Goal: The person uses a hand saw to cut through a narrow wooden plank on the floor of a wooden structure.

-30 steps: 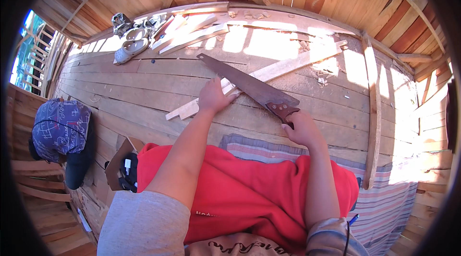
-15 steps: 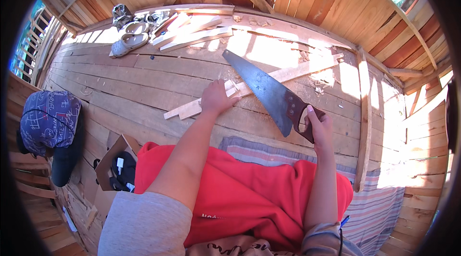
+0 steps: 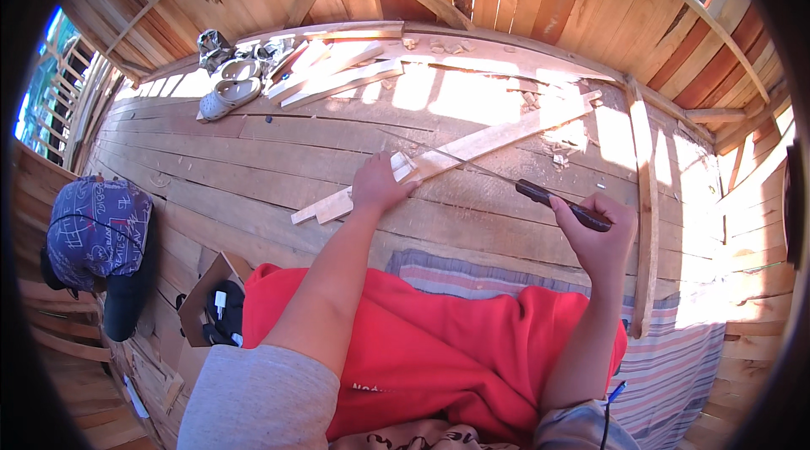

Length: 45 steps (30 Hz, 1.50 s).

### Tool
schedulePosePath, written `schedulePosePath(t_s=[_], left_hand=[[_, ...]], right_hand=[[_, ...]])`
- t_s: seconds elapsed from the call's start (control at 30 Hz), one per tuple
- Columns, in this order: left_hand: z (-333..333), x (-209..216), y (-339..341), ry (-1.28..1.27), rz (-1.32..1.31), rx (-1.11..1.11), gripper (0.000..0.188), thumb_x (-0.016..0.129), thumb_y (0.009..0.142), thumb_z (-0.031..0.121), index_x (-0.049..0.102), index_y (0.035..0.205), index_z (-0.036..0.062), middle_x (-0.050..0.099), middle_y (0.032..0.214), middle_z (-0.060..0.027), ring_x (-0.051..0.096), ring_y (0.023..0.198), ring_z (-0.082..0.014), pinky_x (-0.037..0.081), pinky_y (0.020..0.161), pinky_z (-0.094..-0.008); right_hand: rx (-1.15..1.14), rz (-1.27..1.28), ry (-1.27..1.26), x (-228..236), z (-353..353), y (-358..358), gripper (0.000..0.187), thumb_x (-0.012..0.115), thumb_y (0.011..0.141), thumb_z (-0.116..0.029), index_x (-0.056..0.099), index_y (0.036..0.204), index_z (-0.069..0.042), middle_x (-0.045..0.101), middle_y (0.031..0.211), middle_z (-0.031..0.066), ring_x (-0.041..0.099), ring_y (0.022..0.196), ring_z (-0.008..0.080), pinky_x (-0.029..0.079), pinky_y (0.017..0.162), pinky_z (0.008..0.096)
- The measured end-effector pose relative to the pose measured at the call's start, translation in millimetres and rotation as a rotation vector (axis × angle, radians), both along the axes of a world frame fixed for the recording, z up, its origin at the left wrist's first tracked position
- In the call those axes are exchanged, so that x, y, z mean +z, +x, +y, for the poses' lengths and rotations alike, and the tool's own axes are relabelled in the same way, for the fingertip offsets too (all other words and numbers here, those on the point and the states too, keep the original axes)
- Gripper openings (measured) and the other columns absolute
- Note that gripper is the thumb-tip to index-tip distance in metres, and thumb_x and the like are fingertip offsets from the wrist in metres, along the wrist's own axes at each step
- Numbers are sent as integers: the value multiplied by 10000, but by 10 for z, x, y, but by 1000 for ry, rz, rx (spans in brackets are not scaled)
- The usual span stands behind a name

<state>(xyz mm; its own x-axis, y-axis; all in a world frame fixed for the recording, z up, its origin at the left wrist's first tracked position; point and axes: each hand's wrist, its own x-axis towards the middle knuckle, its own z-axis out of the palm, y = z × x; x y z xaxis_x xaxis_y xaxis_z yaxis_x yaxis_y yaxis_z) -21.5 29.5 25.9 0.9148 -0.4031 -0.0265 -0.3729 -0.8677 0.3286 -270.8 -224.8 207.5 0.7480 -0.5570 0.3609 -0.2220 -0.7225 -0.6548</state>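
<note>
My right hand [image 3: 597, 220] is closed round the dark handle of a handsaw [image 3: 489, 172]. Seen edge-on, the thin blade runs up and left across a long pale plank [image 3: 506, 136]; whether its teeth touch the wood I cannot tell. My left hand [image 3: 381, 185] grips a shorter wooden strip [image 3: 336, 206] lying along the plank's near end, its thumb on the near side and its fingers over the top. Just right of the left fingers shows a small pale block [image 3: 402, 166]. The two pieces' ends stick out unevenly left of my hand.
Clogs [image 3: 236, 90] and several cut boards [image 3: 337, 81] lie at the far left. Wood scraps [image 3: 561, 161] dot the floor. A person in a patterned cap [image 3: 99, 226] is at the left, near a cardboard box [image 3: 196, 298]. A beam [image 3: 643, 214] stands right, beside a striped mat [image 3: 675, 349].
The handsaw has turned from showing its broad side to edge-on, its blade now crossing the plank. My right hand has moved right and slightly up. My left hand keeps its grip.
</note>
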Motion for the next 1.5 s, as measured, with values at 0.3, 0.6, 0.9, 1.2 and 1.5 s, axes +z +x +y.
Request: schedulePosePath(t_s=[0.3, 0.6, 0.9, 1.2, 1.5], left_hand=[[-42, 18, -43, 11, -10, 23, 774, 818, 744, 609, 587, 1147, -10, 665, 1156, -224, 658, 1093, -388, 539, 922, -486], [-80, -41, -31, 37, -51, 14, 760, 819, 748, 617, 581, 1135, 8, 662, 1153, -205, 653, 1101, -375, 543, 919, -477], [-76, -31, -62, 49, -80, 8, 745, 823, 738, 610, 594, 1104, 3, 670, 1127, -219, 659, 1079, -388, 543, 907, -485], [-67, -17, -69, 46, -77, 33, 732, 848, 722, 576, 607, 1105, 0, 675, 1133, -211, 664, 1084, -379, 551, 907, -482], [-70, 1, -52, 37, -52, 9, 725, 829, 744, 562, 593, 1105, -21, 675, 1113, -241, 668, 1051, -411, 542, 897, -496]], right_hand=[[-47, -79, -16, -40, 114, 21, 358, 890, 785, -302, 662, 707, -38, 571, 537, 36, 513, 473, 145, 414, 502, 285], [226, 92, 1172, -322, 90, 122, 412, 806, 911, -364, 664, 743, -16, 535, 614, -29, 450, 550, 65, 322, 485, 278], [205, 147, 836, -932, 622, 402, 527, 746, 929, -362, 542, 606, 1, 457, 530, 11, 412, 537, 95, 336, 488, 351], [246, 180, 733, -957, 700, 415, 527, 738, 929, -372, 555, 623, 16, 470, 526, 31, 421, 523, 110, 341, 487, 364], [189, 248, 828, -890, 694, 306, 529, 718, 948, -368, 541, 602, -9, 476, 523, 43, 422, 514, 106, 349, 490, 359]])
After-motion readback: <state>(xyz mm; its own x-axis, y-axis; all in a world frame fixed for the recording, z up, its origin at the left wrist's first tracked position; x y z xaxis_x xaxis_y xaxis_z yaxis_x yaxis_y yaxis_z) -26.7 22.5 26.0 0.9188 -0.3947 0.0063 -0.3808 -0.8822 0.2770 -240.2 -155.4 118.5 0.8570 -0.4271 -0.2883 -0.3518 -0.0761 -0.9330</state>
